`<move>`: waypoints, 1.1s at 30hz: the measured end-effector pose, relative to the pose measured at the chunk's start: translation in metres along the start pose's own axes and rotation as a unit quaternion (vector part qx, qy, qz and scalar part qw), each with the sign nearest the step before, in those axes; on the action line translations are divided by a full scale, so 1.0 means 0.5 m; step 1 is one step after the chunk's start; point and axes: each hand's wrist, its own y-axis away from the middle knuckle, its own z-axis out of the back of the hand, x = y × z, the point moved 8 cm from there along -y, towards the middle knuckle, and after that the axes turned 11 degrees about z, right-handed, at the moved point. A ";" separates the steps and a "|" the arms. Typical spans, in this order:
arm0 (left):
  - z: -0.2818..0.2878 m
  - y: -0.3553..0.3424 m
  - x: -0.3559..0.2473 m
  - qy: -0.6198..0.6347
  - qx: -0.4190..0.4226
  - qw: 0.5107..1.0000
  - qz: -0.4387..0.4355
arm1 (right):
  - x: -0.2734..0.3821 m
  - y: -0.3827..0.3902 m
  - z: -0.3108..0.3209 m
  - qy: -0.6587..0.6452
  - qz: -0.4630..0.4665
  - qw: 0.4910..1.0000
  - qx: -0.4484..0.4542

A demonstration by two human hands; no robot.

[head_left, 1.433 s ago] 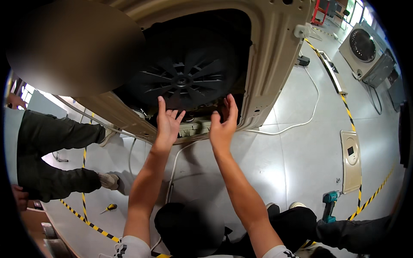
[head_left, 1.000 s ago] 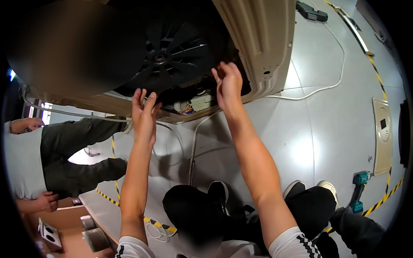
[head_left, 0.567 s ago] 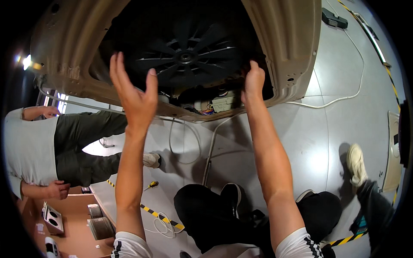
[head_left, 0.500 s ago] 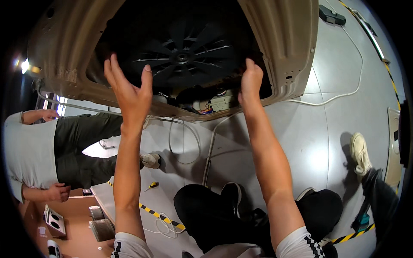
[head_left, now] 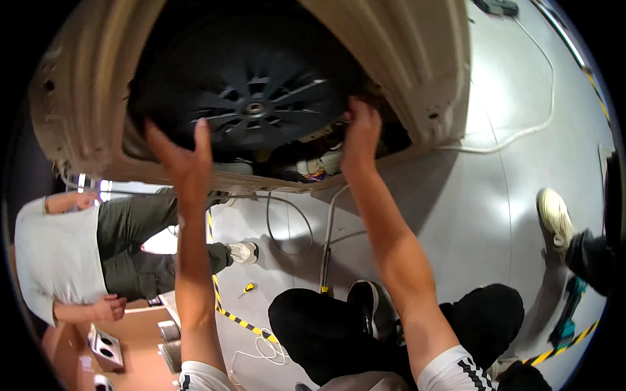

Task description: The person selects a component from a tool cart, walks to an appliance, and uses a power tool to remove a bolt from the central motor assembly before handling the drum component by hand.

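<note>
The big black wheel [head_left: 254, 109] sits inside the tan box [head_left: 407, 72]. My left hand [head_left: 186, 163] is spread by its left edge; my right hand [head_left: 360, 140] is by its right edge, grip hidden, can't tell. I guess this is the holding step; next needs even hands.

Black spoked wheel [head_left: 255, 109], one, upper centre, within a beige metal casing [head_left: 427, 72]. Left hand [head_left: 181, 155], thumb and fingers spread, at the wheel's lower left; right hand [head_left: 362, 135], blurred, at its lower right; contact unclear. Yellow-handled screwdriver [head_left: 249, 287], floor, lower left of centre. Teal power tool [head_left: 568, 314], lower right.
</note>
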 end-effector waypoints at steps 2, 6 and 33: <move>-0.003 0.004 0.006 -0.033 -0.012 0.999 -0.036 | 0.001 -0.008 0.005 0.001 0.015 1.000 -0.009; 0.004 0.013 0.039 0.023 0.001 0.999 -0.033 | 0.018 0.006 -0.031 0.006 0.012 1.000 0.028; 0.006 0.035 0.064 0.305 -0.085 0.942 0.109 | 0.048 0.026 -0.066 0.093 0.052 0.986 0.126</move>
